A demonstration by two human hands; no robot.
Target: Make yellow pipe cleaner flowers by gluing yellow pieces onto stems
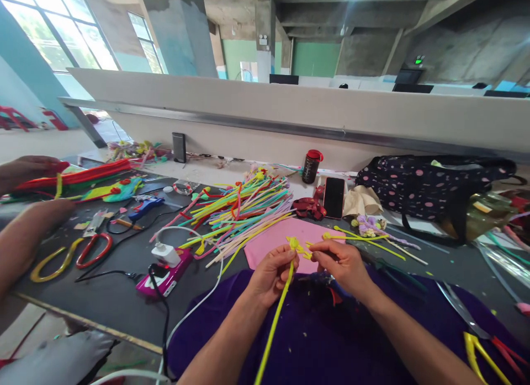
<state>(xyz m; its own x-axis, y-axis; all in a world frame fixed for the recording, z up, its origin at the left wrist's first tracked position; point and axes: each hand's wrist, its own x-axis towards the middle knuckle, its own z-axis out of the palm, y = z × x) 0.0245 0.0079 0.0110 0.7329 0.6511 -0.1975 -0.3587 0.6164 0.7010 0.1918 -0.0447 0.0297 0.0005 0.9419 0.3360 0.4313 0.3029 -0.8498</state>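
Note:
A long yellow pipe cleaner point(274, 324) with a knotted, flower-like head point(293, 243) is pinched in my left hand point(271, 274), and its stem hangs down toward my lap. Close by on the right, my right hand point(342, 263) is closed at the fingertips on a small yellow pipe-cleaner piece point(307, 254) beside the head. Whether that piece is joined to the head I cannot tell. Beneath both hands are a pink sheet point(265, 247) and dark purple cloth point(232, 319). Something dark with a red part, perhaps a tool, lies partly hidden under my right hand.
A heap of coloured pipe cleaners point(248, 203) lies ahead. Scissors point(464, 310) rest at right, another pair point(93, 251) at left. Around are a magenta power strip point(165, 274), phone point(333, 197), bottle point(311, 167) and dotted bag point(418, 186). Another person's arms point(28, 236) work at left.

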